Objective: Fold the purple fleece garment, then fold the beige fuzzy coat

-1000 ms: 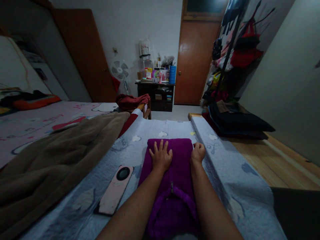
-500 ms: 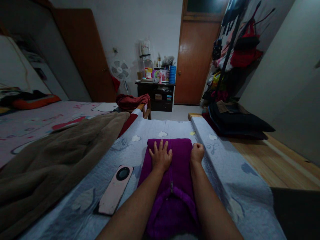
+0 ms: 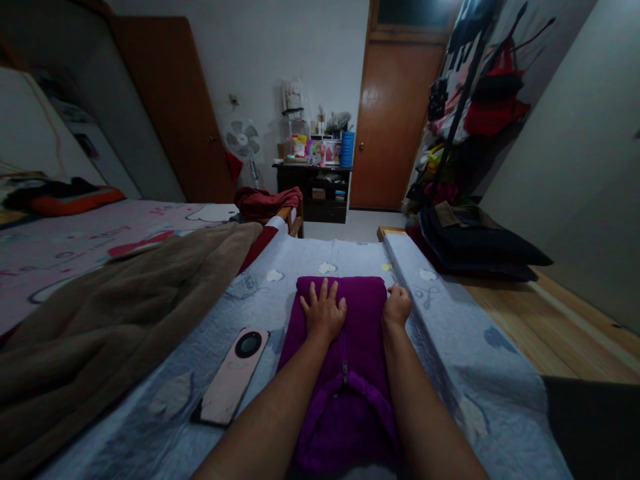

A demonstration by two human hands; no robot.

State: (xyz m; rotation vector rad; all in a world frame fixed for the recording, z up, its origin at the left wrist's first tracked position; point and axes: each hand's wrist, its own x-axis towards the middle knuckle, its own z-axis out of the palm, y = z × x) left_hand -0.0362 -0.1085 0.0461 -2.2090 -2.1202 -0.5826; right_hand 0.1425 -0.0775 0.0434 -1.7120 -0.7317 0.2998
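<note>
A purple zip-up jacket (image 3: 363,320) lies folded into a neat rectangle in front of me, its zipper running down the middle and its collar toward me. Spread flat on its upper left part, my left hand (image 3: 325,310) has its fingers apart. My right hand (image 3: 398,305) is curled closed at the jacket's right edge; whether anything is inside the fingers is hidden. To the left of the jacket lies a pink phone (image 3: 234,377) with a round black camera ring facing up.
Under everything is a pale blue patterned bed sheet (image 3: 450,347). A brown blanket (image 3: 130,320) covers the left side. Dark folded clothes (image 3: 475,240) sit on a wooden board (image 3: 545,327) at right. Farther back stand a fan (image 3: 243,138), a black cabinet (image 3: 325,200) and a door (image 3: 387,120).
The view has shifted very slightly. Both hands keep their places on and beside the jacket.
</note>
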